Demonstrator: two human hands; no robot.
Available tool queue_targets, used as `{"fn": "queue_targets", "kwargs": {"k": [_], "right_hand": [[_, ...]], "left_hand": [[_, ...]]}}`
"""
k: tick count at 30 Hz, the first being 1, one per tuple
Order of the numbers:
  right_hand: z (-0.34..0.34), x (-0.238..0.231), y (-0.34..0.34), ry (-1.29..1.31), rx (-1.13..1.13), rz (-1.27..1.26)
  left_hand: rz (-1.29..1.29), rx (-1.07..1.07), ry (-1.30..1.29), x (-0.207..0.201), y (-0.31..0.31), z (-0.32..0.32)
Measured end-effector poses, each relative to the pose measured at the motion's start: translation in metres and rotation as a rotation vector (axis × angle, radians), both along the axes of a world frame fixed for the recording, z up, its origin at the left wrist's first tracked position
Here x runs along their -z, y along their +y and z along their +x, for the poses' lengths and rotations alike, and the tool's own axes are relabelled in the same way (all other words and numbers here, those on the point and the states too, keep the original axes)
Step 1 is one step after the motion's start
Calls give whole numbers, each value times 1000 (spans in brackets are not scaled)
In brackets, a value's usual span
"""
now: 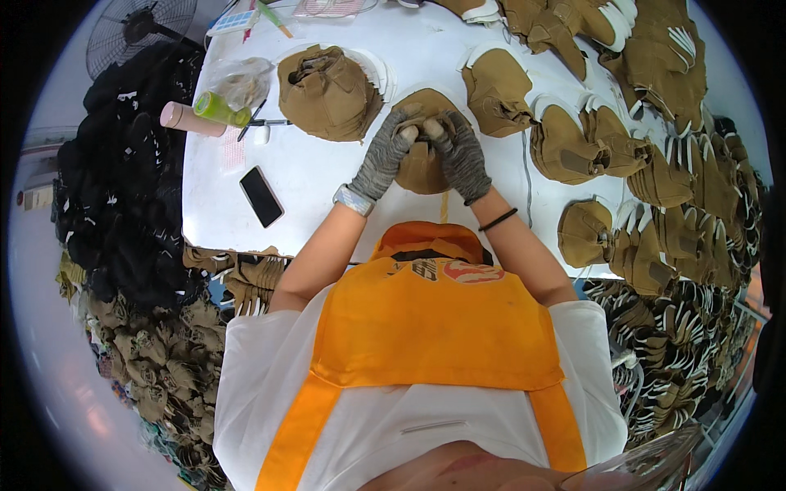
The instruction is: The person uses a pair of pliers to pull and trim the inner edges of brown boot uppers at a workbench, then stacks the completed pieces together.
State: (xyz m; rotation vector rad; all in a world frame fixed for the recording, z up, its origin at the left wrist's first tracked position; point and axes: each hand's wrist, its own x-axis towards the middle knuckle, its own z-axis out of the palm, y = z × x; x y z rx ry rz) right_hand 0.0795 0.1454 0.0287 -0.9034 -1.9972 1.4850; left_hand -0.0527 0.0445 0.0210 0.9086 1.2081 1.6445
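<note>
A brown shoe upper (422,169) lies on the white table in front of my chest. My left hand (385,155), in a grey knit glove, grips its left side, thumb on top. Its right side is held by my right hand (462,155), gloved the same way, with the two thumbs almost meeting over the opening. Most of my fingers are hidden behind the upper's edges. Just beyond my left hand sits a stack of brown uppers (327,98) with white edges. Another small stack of uppers (497,92) is beyond my right hand.
On the table's left lie a phone (261,196), a pink bottle (192,119), a green bottle (219,109) and a pen (252,120). Rows of brown uppers (585,233) line the right side. Dark piles (123,180) stand left of the table (319,184), near a fan (139,29).
</note>
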Motion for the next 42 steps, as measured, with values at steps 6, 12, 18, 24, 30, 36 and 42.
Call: {"fn": "queue_targets", "kwargs": {"k": [6,12,18,24,30,36,42], "right_hand": [[10,-18,-15,123,-45,-134],[38,-17,-12,246,67,-41],[96,-26,-17,60,13,-392],[119,19,-41,80,-483,411],[100,11,-71,-246,-620,-526],[59,31,-103,-136,-617,-356],[-39,19,-143,5,-397,-466]], "left_hand": [[37,-208,243,-1,-27,7],[-68,-868,1433,-65,-35,-75],[-466,-304,1437,-80,-2,-163],[-522,-269,1351,-90,53,-214],[-581,-226,1070,-76,55,-295],[-561,-293,1068,-51,57,-368],[-415,-207,913,-15,50,-439]]}}
